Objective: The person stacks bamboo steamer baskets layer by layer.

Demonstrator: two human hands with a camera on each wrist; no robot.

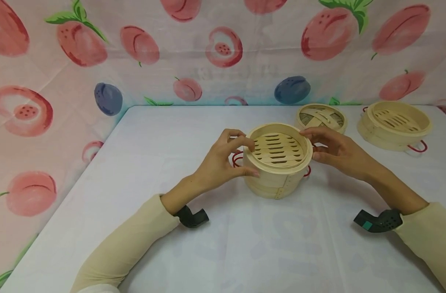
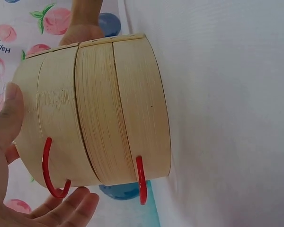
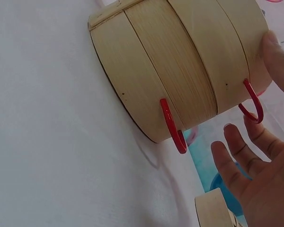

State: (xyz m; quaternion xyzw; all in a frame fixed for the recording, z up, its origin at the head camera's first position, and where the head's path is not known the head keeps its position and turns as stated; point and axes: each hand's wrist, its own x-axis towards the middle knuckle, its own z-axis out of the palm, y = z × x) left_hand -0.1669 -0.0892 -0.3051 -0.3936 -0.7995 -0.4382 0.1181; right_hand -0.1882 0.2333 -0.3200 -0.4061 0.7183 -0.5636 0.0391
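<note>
Two round bamboo steamer baskets stand stacked on the white table, the upper steamer (image 1: 268,176) over the lower steamer (image 1: 263,189). Slots run across the upper one's floor, and red handles (image 2: 142,179) stick out from both tiers. At the left side, my left hand (image 1: 223,156) grips the upper steamer, its index finger bent over the rim and its thumb against the front wall. On the opposite side my right hand (image 1: 334,151) holds the same steamer between fingers at the rim and thumb on the wall. Its other fingers spread beside a red handle (image 3: 253,101).
Behind the stack lies a woven bamboo lid (image 1: 319,114), partly covered by the right hand. Another bamboo steamer (image 1: 381,136) with red handles stands at the back right. A fruit-print cloth (image 1: 142,77) hangs along the table's back and left edges.
</note>
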